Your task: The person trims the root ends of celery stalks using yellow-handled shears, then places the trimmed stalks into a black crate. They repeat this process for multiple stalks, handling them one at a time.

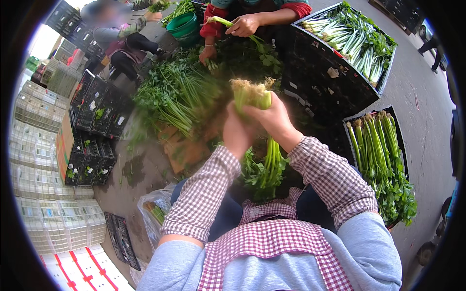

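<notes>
Both my hands grip a bunch of celery [251, 96] in front of my apron, its brown root ends up. Green stalks and leaves [272, 163] hang below the grip toward my lap. My left hand [238, 127], slightly blurred, wraps the stalks from the left. From the right, my right hand [275, 118] closes around them, its thumb across the front near the roots. Beyond my hands a large heap of leafy celery [178, 94] lies on the ground, with brown cardboard [184, 147] at its near side.
At right, a black crate [327, 69] holds celery; lower down, upright-looking bunches [378, 145] fill another. A co-worker's hand [244, 25] holds a stalk opposite me. Another person [123, 47] sits at far left near a green bucket [183, 27]. Black crates [103, 105] and pale crates [40, 145] are stacked left.
</notes>
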`<state>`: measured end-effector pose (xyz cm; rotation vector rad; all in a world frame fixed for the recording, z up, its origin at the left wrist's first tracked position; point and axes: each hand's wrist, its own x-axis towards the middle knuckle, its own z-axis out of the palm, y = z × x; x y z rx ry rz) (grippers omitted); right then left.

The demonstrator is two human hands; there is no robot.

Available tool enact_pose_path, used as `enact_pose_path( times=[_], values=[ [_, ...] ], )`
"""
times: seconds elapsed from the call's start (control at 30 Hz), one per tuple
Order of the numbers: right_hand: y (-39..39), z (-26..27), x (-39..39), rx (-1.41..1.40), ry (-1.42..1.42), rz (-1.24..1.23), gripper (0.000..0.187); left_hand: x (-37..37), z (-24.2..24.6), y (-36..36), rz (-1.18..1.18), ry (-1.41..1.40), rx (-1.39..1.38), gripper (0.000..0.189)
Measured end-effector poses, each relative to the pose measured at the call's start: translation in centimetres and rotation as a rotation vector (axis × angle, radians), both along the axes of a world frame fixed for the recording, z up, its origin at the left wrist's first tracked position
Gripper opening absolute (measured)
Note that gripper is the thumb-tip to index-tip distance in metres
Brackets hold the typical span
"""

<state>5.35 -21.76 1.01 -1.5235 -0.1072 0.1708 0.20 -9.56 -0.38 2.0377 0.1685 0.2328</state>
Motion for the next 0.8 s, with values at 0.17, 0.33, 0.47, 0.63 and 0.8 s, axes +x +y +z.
enact_pose_path(
  times=[0.17, 0.33, 0.47, 0.63, 0.8],
  values=[
    [-1.8, -0.6, 1.4, 0.224, 0.174, 0.171, 0.03, 0.4, -0.9, 2.2, -0.26, 0.127, -0.636, 0.059],
    [-3.0, -1.6, 2.7, 0.268, 0.31, 0.214, 0.021, 0.1, 0.2, 2.5, -0.319, 0.251, -1.009, 0.045],
    [-2.9, -1.4, 2.7, 0.297, 0.383, 0.221, 0.02, 0.3, 0.2, 3.2, -0.169, 0.291, -0.911, 0.043],
    [-3.0, -1.4, 2.7, 0.333, 0.407, 0.205, 0.022, 0.4, 0.7, 3.7, -0.09, 0.288, -0.876, 0.044],
    [-3.2, -1.6, 2.7, 0.267, 0.354, 0.353, 0.034, 0.2, 0.9, 3.8, -0.23, 0.218, -0.895, 0.045]
  ],
)
